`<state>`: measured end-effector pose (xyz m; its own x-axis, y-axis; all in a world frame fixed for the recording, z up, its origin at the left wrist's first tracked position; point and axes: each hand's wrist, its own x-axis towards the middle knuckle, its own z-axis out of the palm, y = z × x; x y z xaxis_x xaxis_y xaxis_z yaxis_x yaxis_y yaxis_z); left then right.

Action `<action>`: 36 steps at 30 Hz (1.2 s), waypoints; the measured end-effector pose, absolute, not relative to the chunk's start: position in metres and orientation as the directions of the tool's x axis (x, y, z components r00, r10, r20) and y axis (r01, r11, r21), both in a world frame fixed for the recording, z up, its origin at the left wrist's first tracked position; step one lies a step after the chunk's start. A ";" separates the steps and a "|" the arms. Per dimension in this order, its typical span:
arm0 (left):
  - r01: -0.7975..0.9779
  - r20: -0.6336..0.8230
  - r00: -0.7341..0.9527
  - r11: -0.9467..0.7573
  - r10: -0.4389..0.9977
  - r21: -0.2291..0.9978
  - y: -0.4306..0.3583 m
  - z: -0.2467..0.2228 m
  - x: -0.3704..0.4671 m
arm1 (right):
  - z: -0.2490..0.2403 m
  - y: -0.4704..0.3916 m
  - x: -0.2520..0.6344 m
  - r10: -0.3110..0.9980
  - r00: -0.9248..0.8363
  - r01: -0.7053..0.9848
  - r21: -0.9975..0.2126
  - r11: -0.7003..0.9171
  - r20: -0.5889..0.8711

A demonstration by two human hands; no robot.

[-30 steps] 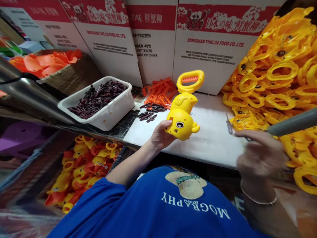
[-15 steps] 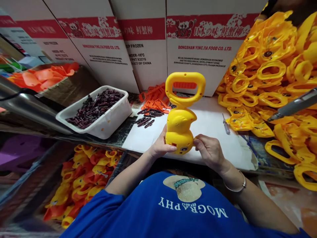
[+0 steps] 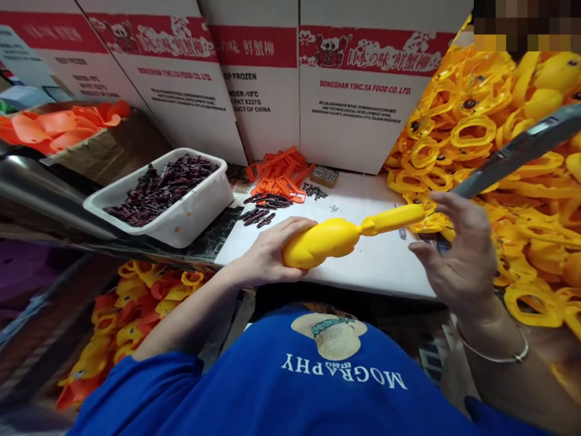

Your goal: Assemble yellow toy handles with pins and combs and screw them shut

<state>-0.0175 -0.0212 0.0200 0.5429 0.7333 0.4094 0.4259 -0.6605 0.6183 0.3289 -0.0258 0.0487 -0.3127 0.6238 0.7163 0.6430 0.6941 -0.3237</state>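
My left hand wraps round the body of a yellow plastic duck toy, which lies on its side above the front of the white work sheet. The toy's loop handle points right. Close to the handle's end, my right hand has its thumb and fingers apart, with nothing between them. Just above its fingertips hangs the grey electric screwdriver. Orange plastic parts and dark small parts lie at the sheet's back left, near a small box of screws.
A white tub of dark parts stands at left, with orange pieces in a carton behind. Yellow duck parts are heaped at right. Finished-looking ducks fill a crate below left. White cartons form the back wall.
The toy has turned from upright to sideways, its handle now rightward. My right hand has let go of it, opened and moved right to the screwdriver, which hangs at a steeper slant.
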 end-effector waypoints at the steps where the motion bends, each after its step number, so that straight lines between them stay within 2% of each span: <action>1: 0.441 0.394 0.556 -0.662 0.731 0.606 -0.021 0.019 -0.017 | 0.049 -0.024 0.326 0.597 -0.313 0.644 -0.297 0.705 0.738; 7: 0.498 0.300 0.644 -0.683 0.704 0.534 -0.018 0.022 -0.015 | 0.048 -0.016 0.316 0.515 -0.497 0.640 -0.106 0.761 0.698; 13: 0.515 0.251 0.683 -0.696 0.686 0.501 -0.013 0.023 -0.015 | 0.047 -0.015 0.319 0.572 -0.551 0.581 -0.212 0.786 0.608; 19: 0.509 0.274 0.714 -0.747 0.644 0.428 -0.012 0.019 -0.015 | 0.045 -0.015 0.313 0.502 -0.622 0.586 -0.068 0.808 0.601; 22: 0.498 0.292 0.726 -0.769 0.622 0.400 -0.010 0.023 -0.018 | 0.044 -0.018 0.312 0.447 -0.625 0.555 -0.039 0.831 0.639; 25: 0.428 0.352 0.690 -0.749 0.632 0.506 -0.006 0.025 -0.024 | 0.039 -0.024 0.317 0.480 -0.550 0.585 -0.094 0.805 0.684; 28: 0.266 0.392 0.559 -0.606 0.731 0.749 -0.003 0.017 -0.027 | 0.029 -0.028 0.325 0.589 -0.426 0.628 -0.244 0.739 0.687; 30: 0.150 0.356 0.487 -0.478 0.797 0.865 -0.003 0.006 -0.025 | 0.023 -0.030 0.328 0.642 -0.371 0.631 -0.325 0.704 0.671; 32: 0.064 0.335 0.456 -0.406 0.825 0.912 -0.003 -0.006 -0.019 | 0.020 -0.030 0.329 0.665 -0.364 0.623 -0.360 0.694 0.652; 36: -0.004 0.352 0.366 -0.376 0.861 0.926 -0.005 -0.020 -0.005 | 0.018 -0.031 0.328 0.681 -0.407 0.604 -0.380 0.701 0.609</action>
